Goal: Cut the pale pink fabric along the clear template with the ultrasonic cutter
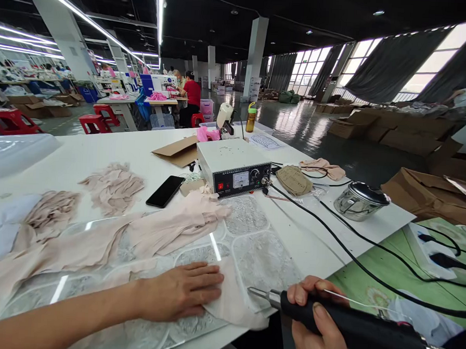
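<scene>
My left hand (183,291) lies flat, fingers stretched out and close together, on a beige piece of fabric (236,299). That piece rests on a clear template sheet (266,254) with rounded outlines and hangs slightly past its near edge. My right hand (322,330) is wrapped round the black handle of an ultrasonic cutter (365,327). Its pointed metal tip is directed left, close to the fabric's right side; whether it touches, I cannot tell. More beige fabric strips (176,221) lie across the template, beyond my left hand.
A white control box (233,164) with a dial stands behind the template, and its black cable (353,256) runs right. Around it are a phone (165,190), a fabric pile (115,186), a steel pot (360,202) and a bottle (251,118). Cardboard boxes (431,195) stand at right.
</scene>
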`<state>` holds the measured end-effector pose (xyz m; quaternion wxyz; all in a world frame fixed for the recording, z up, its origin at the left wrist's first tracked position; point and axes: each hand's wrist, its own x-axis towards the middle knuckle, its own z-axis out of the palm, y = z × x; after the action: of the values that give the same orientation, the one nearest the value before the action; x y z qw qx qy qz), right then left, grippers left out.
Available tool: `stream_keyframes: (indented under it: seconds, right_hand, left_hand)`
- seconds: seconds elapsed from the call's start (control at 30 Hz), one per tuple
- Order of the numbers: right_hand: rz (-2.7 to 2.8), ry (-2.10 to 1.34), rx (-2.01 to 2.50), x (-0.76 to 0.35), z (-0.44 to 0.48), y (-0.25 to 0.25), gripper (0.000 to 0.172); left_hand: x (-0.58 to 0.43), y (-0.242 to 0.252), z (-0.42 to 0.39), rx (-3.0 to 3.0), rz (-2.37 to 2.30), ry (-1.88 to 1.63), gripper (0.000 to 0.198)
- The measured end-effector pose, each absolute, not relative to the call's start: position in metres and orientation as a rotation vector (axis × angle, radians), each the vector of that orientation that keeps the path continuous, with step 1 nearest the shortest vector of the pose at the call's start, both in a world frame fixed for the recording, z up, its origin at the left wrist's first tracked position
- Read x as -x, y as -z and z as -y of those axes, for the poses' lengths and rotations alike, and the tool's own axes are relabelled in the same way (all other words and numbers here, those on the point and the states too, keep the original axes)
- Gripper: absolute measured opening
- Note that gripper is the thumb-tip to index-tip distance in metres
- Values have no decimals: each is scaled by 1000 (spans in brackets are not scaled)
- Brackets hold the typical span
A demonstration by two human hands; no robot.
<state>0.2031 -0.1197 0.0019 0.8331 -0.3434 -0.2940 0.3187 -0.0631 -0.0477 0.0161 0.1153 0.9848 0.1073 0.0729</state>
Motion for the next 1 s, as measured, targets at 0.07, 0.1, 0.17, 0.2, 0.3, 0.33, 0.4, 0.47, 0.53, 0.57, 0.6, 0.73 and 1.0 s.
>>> stream_keyframes:
  seconds: [0.07,0.1,0.17,0.2,0.3,0.33,0.4,0.47,0.53,0.57,0.6,0.73,1.0]
  right_hand:
    - [617,-691,740,-201,121,-3,9]
    - [614,-692,744,-200,121,-3,8]
    - [606,-705,752,-199,121,-2,8]
    - [605,-721,756,-199,120,-1,8]
    - [626,-769,762,-199,121,2,9]
    - [633,-778,760,-199,121,3,9]
    - [638,-795,758,-197,123,3,9]
    - [629,-814,754,-195,124,3,8]
    - [619,-823,743,-192,126,2,9]
    - [617,-821,739,-191,127,1,9]
    - [618,-823,739,-191,128,1,9]
    - [633,-864,737,-190,133,1,9]
    - [611,-908,695,-186,140,7,9]
  left_hand:
    - [67,-17,46,-2849,-279,-214,36]
    - [68,-17,45,-2831,-246,-216,37]
    - [69,-19,43,-2809,-201,-227,39]
    - [70,-19,42,-2806,-191,-233,38]
    - [70,-17,41,-2812,-208,-240,39]
    - [71,-16,41,-2814,-217,-240,40]
    - [72,-13,42,-2813,-241,-248,40]
    - [75,-10,42,-2799,-264,-267,41]
    - [77,-8,42,-2780,-268,-279,44]
    - [78,-8,41,-2775,-265,-274,45]
    - [79,-7,41,-2773,-259,-260,46]
    - [81,-6,40,-2766,-266,-223,48]
    - [78,-11,42,-2762,-285,-206,44]
